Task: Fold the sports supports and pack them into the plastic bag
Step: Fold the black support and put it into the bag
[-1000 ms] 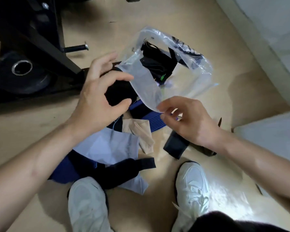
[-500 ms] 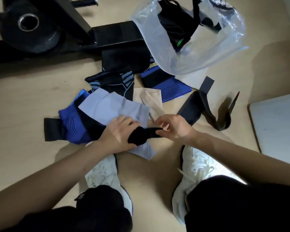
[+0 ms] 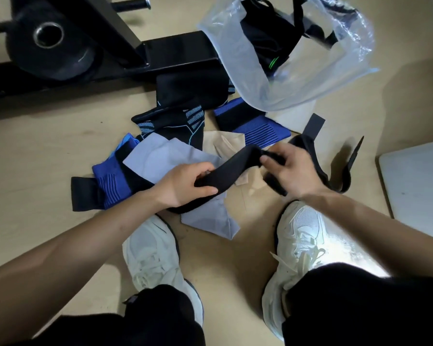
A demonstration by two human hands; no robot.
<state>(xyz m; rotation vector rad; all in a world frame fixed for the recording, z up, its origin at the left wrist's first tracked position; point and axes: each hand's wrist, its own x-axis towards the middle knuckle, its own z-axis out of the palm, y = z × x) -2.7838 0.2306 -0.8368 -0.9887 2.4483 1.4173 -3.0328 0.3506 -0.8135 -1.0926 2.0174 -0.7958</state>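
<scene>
Moved: black strap [image 3: 235, 167], half a second back bunched low on grey support [image 3: 160, 156] between close-set hands, now raised and drawn out, hands apart.
Left hand [image 3: 183, 186] grip: fingers and thumb curled round near end.
Right hand [image 3: 293, 171] grip: fingertips pinching far end, closed tight.
Plastic bag [image 3: 235, 56]: on floor, far side, mouth open, dark supports inside, no hand on it.
Loose on floor: blue support [image 3: 258, 131], beige support [image 3: 223, 144], patterned black support [image 3: 183, 116].
Judgement: next item picked, fold starting, several left.
</scene>
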